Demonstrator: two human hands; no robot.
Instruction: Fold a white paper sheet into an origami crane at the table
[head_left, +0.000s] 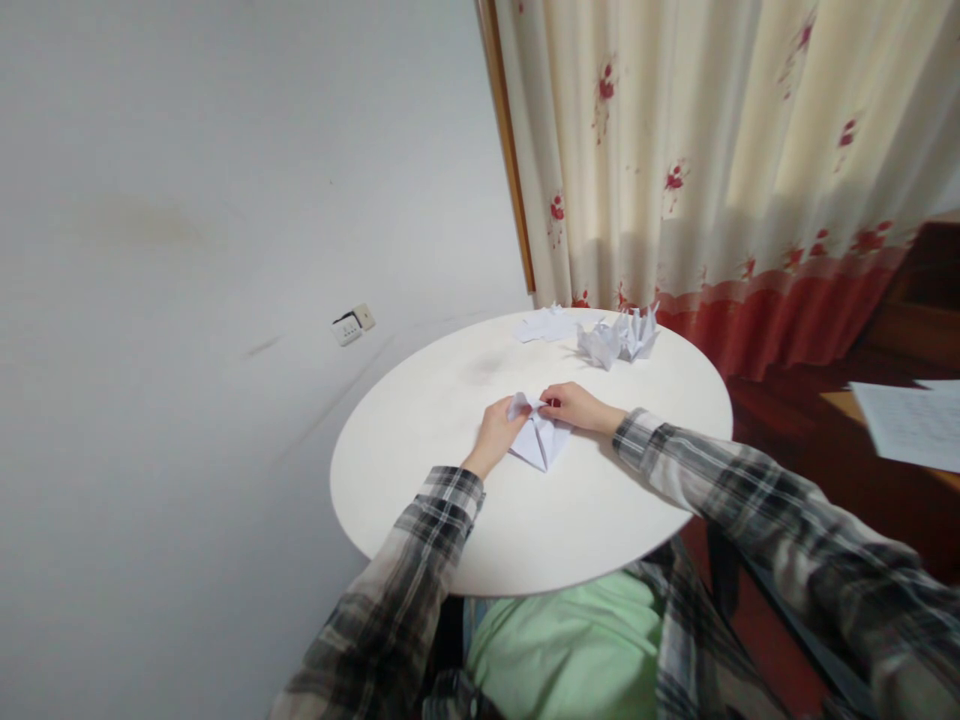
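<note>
A partly folded white paper piece (538,438) lies near the middle of a round white table (450,500), its point toward me. My left hand (496,432) pinches its upper left flap. My right hand (576,405) pinches the upper right edge, fingers closed on the paper. Both arms wear plaid sleeves.
Finished folded paper shapes (621,338) and a flat white paper (546,326) lie at the table's far edge. A floral cream and red curtain (720,160) hangs behind. More sheets of paper (911,422) lie on a dark wooden surface at right. A wall socket (351,324) sits at left.
</note>
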